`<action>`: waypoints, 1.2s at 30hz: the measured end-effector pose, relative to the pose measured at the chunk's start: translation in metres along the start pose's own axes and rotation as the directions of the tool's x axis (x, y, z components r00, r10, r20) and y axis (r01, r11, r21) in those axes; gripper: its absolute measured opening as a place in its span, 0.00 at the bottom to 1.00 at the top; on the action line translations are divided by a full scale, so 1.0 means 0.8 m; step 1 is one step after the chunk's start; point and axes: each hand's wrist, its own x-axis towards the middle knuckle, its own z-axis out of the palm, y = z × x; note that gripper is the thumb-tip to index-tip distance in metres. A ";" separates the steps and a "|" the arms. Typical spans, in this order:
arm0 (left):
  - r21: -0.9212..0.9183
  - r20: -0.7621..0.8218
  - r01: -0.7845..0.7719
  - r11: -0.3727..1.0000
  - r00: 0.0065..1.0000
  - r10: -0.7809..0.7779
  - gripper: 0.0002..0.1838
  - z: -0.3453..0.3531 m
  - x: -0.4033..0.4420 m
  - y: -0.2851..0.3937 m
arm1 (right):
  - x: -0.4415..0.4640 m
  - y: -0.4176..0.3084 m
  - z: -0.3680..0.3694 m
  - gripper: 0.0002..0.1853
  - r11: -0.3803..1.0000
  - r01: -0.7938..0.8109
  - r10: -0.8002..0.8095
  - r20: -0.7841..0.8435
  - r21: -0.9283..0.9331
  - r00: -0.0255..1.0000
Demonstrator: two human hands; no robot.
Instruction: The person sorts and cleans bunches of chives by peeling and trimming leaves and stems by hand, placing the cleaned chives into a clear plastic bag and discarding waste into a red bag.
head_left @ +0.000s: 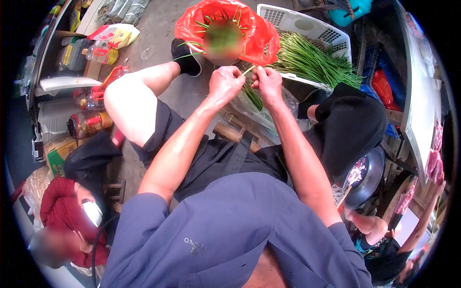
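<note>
My left hand (225,87) and my right hand (267,85) are close together above my lap, fingers pinched. Between them runs a thin pale-green piece of a garlic scape (248,70), gripped at both ends. Just beyond is a red plastic bag (261,41), its mouth open and green pieces showing inside; a blurred patch covers part of it. To the right, a white plastic basket (276,15) holds a heap of long garlic scapes (307,60). More stems (253,97) lie below my hands by a clear plastic bag (269,115).
At left, shelves hold bottles (91,124) and packages. A person in a red sleeve (60,201) sits at lower left. On the right are a dark pan (367,177) with chopped pieces, a white tabletop (422,110), and another person's arm (425,216) near meat.
</note>
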 end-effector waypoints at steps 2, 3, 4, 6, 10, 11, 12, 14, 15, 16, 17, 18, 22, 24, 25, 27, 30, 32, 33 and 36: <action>-0.035 0.003 0.008 0.999 1.000 -0.008 0.10 0.000 0.001 0.000 | 0.002 -0.001 -0.002 0.13 1.000 0.010 -0.009 -0.023 0.030 1.000; -0.054 0.019 0.071 0.996 0.997 -0.070 0.11 -0.001 0.001 0.002 | 0.001 -0.005 -0.002 0.13 0.998 0.020 -0.017 -0.047 0.059 0.999; -0.071 0.037 0.135 0.988 0.990 -0.133 0.12 -0.002 0.000 0.004 | 0.000 -0.008 0.000 0.13 0.998 0.019 -0.016 -0.047 0.060 0.999; -0.066 0.024 0.082 0.994 0.996 -0.080 0.11 -0.002 0.001 0.003 | -0.001 -0.012 0.004 0.15 0.993 0.043 -0.041 -0.016 0.112 0.999; -0.051 -0.021 -0.001 0.999 1.000 0.000 0.10 0.003 0.003 -0.002 | -0.008 -0.010 0.012 0.15 0.984 0.144 -0.133 0.101 -0.106 0.986; -0.051 -0.020 -0.001 0.999 1.000 0.000 0.10 0.004 0.004 -0.002 | -0.010 -0.009 0.012 0.16 0.969 0.178 -0.159 0.119 -0.170 0.980; -0.028 -0.034 -0.005 1.000 0.999 0.004 0.10 0.003 0.003 -0.001 | -0.013 -0.010 0.013 0.16 0.949 0.212 -0.183 0.139 -0.234 0.973; -0.004 -0.047 -0.008 1.000 0.999 0.008 0.11 0.003 0.002 0.002 | -0.015 -0.015 0.015 0.16 0.950 0.194 -0.168 0.123 -0.243 0.978; 0.007 -0.048 -0.011 1.000 0.999 0.011 0.11 0.003 0.002 0.002 | -0.015 -0.015 0.015 0.16 0.935 0.220 -0.193 0.122 -0.277 0.974; 0.019 -0.048 -0.013 1.000 0.999 0.014 0.12 0.004 0.001 0.003 | -0.015 -0.015 0.016 0.16 0.918 0.246 -0.218 0.122 -0.311 0.968; 0.019 -0.047 -0.014 1.000 0.999 0.014 0.12 0.004 0.001 0.003 | -0.010 -0.008 0.015 0.16 0.918 0.245 -0.218 0.121 -0.311 0.968; 0.037 -0.036 -0.028 0.999 0.999 0.029 0.12 0.003 0.001 0.004 | -0.004 0.000 0.015 0.16 0.869 0.323 -0.297 0.127 -0.374 0.946; -0.220 0.121 0.154 0.963 0.984 -0.130 0.10 -0.005 -0.005 0.021 | -0.002 -0.003 0.005 0.16 0.883 0.292 -0.244 0.171 -0.368 0.955; -0.361 0.209 0.237 0.902 0.963 -0.170 0.08 -0.009 -0.003 0.019 | -0.005 -0.013 0.003 0.16 0.908 0.272 -0.219 0.192 -0.318 0.957; -0.484 0.301 0.324 0.813 0.934 -0.192 0.07 -0.012 -0.002 0.018 | -0.005 -0.015 0.002 0.16 0.931 0.250 -0.196 0.215 -0.267 0.957; -0.536 0.337 0.362 0.763 0.920 -0.200 0.06 -0.016 -0.003 0.019 | -0.004 -0.019 0.000 0.15 0.937 0.239 -0.180 0.237 -0.254 0.955; -0.576 0.403 0.429 0.696 0.890 -0.215 0.06 -0.023 -0.003 0.021 | -0.004 -0.025 -0.004 0.15 0.949 0.209 -0.137 0.289 -0.235 0.947; -0.570 0.432 0.457 0.683 0.873 -0.224 0.07 -0.025 -0.002 0.020 | -0.006 -0.031 -0.003 0.15 0.954 0.190 -0.111 0.317 -0.231 0.942; -0.582 0.453 0.481 0.656 0.861 -0.229 0.07 -0.025 -0.001 0.018 | -0.007 -0.033 -0.003 0.15 0.962 0.172 -0.100 0.313 -0.213 0.944; -0.612 0.493 0.517 0.599 0.841 -0.222 0.07 -0.025 0.003 0.014 | -0.008 -0.036 -0.001 0.14 0.987 0.102 -0.061 0.302 -0.121 0.951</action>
